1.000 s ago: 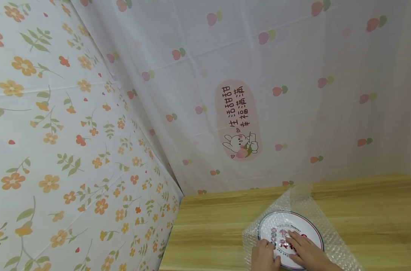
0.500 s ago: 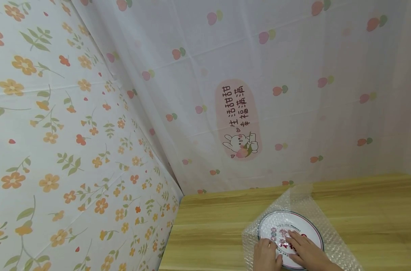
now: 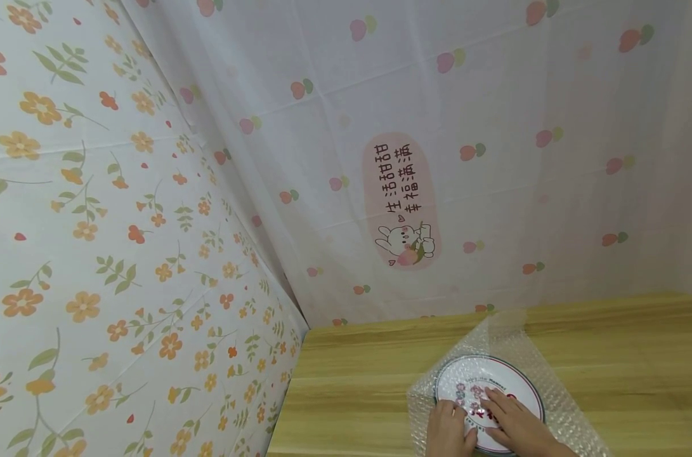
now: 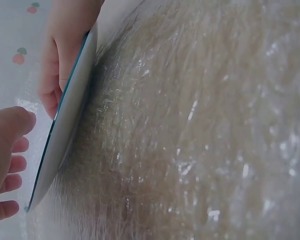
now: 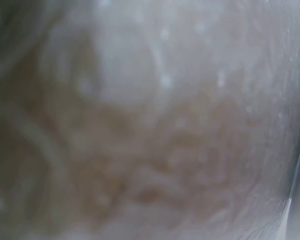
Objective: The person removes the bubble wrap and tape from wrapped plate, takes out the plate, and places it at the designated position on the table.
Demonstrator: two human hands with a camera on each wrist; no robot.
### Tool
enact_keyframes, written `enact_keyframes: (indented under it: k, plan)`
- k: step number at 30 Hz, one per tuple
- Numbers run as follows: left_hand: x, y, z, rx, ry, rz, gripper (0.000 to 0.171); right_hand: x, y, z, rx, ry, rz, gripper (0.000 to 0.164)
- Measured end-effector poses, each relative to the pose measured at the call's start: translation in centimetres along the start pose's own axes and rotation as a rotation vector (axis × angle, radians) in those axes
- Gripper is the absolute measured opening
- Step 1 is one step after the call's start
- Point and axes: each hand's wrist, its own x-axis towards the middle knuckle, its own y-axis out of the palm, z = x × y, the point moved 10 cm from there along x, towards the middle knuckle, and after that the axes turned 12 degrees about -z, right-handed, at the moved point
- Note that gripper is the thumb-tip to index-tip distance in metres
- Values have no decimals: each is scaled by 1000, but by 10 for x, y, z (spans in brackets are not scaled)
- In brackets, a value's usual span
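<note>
One round white plate (image 3: 470,382), teal rim (image 4: 52,127), red characters (image 3: 476,411).

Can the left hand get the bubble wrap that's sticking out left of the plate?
Probably yes: the left hand is right by that bubble wrap, and nothing seems to lie between. The right hand is on the plate, out of the way.

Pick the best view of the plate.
Head: most of the plate shows, printed face up, with left hand and right hand over part. Left wrist gives it nearly edge-on: rim and pale underside. Right wrist is mostly blurred bubble wrap, with probably a sliver of plate at the right border.
</note>
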Motion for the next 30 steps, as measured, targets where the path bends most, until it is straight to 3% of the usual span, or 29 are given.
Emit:
enact_keyframes:
  k: [10, 19, 24, 30]
  plan:
    - [-3, 7, 2, 7, -15, 46, 28, 1, 0, 0, 11, 9, 8, 47]
    - [-7, 13, 1, 11, -11, 27, 30, 0, 4, -1, 14, 41, 69, 47]
    - [-7, 13, 0, 8, -2, 12, 29, -1, 2, 1, 19, 14, 15, 47]
    - [-2, 13, -5, -14, 8, -57, 33, -1, -2, 0, 31, 14, -47, 48]
